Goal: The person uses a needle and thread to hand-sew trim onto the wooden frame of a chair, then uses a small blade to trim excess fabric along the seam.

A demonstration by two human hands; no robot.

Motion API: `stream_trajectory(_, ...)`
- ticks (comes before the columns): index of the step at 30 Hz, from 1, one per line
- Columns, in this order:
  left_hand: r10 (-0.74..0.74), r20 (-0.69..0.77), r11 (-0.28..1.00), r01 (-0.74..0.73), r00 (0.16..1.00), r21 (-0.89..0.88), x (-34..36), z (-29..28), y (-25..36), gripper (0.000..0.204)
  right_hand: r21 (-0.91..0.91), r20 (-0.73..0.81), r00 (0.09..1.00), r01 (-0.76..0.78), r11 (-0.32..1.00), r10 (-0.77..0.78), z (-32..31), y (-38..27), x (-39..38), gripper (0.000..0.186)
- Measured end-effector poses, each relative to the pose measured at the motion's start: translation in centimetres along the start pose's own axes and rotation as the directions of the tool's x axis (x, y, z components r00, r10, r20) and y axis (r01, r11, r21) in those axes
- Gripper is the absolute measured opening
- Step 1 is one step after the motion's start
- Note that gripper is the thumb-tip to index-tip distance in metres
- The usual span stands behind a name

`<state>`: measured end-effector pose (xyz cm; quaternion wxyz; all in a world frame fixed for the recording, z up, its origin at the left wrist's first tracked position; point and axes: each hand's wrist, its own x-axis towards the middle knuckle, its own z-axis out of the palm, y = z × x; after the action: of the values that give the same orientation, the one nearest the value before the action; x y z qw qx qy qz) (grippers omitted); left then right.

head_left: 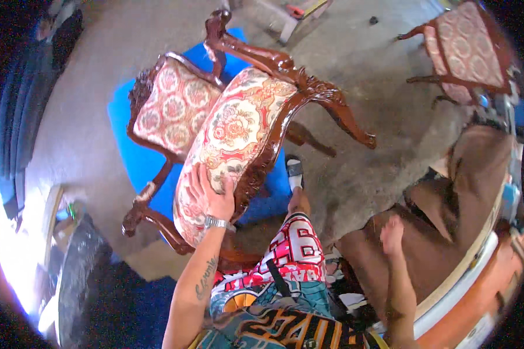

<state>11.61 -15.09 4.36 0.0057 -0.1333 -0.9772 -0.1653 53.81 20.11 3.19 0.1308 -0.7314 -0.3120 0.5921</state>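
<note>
A carved, glossy dark-wood armchair lies tipped over in front of me, its legs pointing off to the upper right. Its seat and backrest are covered in cream and red floral fabric. My left hand, with a metal watch at the wrist, rests on the near part of the seat with fingers spread. Beneath the chair is a blue flat-topped surface. Away from the chair, my right hand hangs over brown cloth, fingers loosely curled and nothing visible in them.
A second matching chair lies at the far right on the concrete floor. Brown cloth is heaped at the right, beside long boards. Dark fabric hangs at the left. My sandalled foot is close to the blue surface.
</note>
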Motion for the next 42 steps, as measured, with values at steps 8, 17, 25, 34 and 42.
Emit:
stream_trajectory(8, 0.624, 0.274, 0.758, -0.482, 0.732, -0.439, 2.3, -1.6, 4.3, 0.065, -0.986, -0.169, 0.899, -0.161, 0.052, -0.404, -20.1, 18.3, -18.5, 0.034)
stream_trajectory(17, 0.332, 0.888, 0.63, -0.627, -0.317, -0.459, 4.7, 3.8, 15.1, 0.049, -1.0, -0.012, 0.988, -0.015, -0.02, -0.154, -22.9, 18.1, -16.5, 0.033)
stream_trajectory(25, 0.467, 0.418, 0.828, -0.551, 0.78, 0.104, 8.8, 0.5, 10.7, 0.045, -0.512, -0.083, 0.949, -0.304, 0.803, 0.306, -6.1, 16.2, -5.7, 0.032)
stream_trajectory(34, 0.374, 0.377, 0.927, -0.352, 0.848, -0.126, 7.3, 2.8, 9.0, 0.039, -0.508, 0.185, 0.964, 0.261, 0.821, -0.192, 7.3, 15.3, -2.8, 0.02)
stream_trajectory(42, 0.38, 0.413, 0.925, -0.347, 0.828, -0.157, 7.6, 2.7, 8.1, 0.034, -0.535, 0.307, 0.944, 0.274, 0.799, -0.119, 13.5, 13.7, -3.5, 0.024)
